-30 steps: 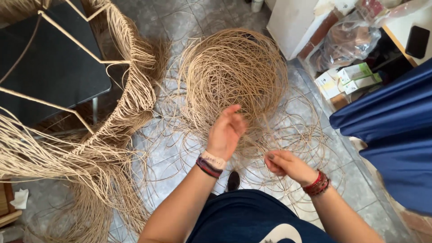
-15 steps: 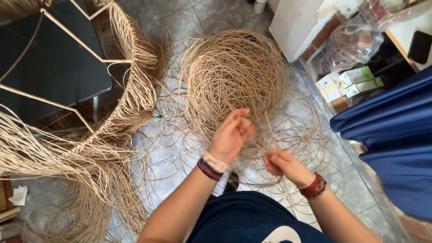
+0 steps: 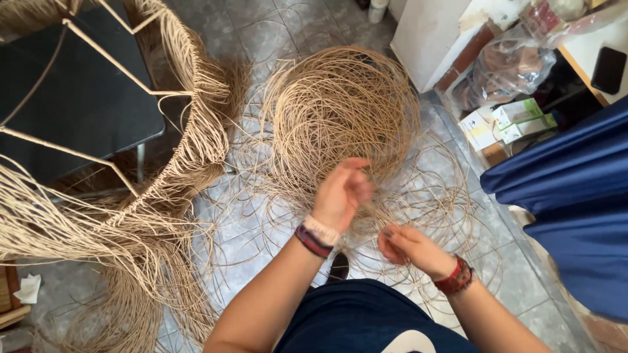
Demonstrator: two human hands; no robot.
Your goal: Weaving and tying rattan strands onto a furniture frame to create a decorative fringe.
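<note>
Thin tan cane strands (image 3: pixel 376 219) run between the two hands, just in front of the dark blue lap (image 3: pixel 366 320), and trail up into the big loose coil of cane (image 3: pixel 340 111) lying on the grey tiled floor (image 3: pixel 255 39). Left hand (image 3: pixel 341 193) raised over the near edge of the coil, fingers curled and bunched around the strands, blurred at the tips, so how tight the hold is cannot be told; higher and more closed than half a second ago, when the fingers were spread wider and lower. Wristbands (image 3: pixel 315 236) at the left wrist. Right hand (image 3: pixel 409 248) low and near the lap, thumb and fingers pinched together on the strands, much as in the earlier frames, only drawn slightly closer to the left. Red beaded bracelet (image 3: pixel 456 278) on the right wrist. Looser loops of cane (image 3: pixel 445 202) spread flat over the tiles to the right of the coil. To the left, a metal wire frame (image 3: pixel 111 62) partly wrapped in woven cane (image 3: pixel 190 117), with long strands hanging off it in a thick fringe (image 3: pixel 78 229); a dark panel (image 3: pixel 65 98) behind the frame. At the right edge, blue cloth (image 3: pixel 569 196), small cardboard boxes (image 3: pixel 497 124), a clear plastic bag (image 3: pixel 510 62) and a white cabinet (image 3: pixel 425 33).
</note>
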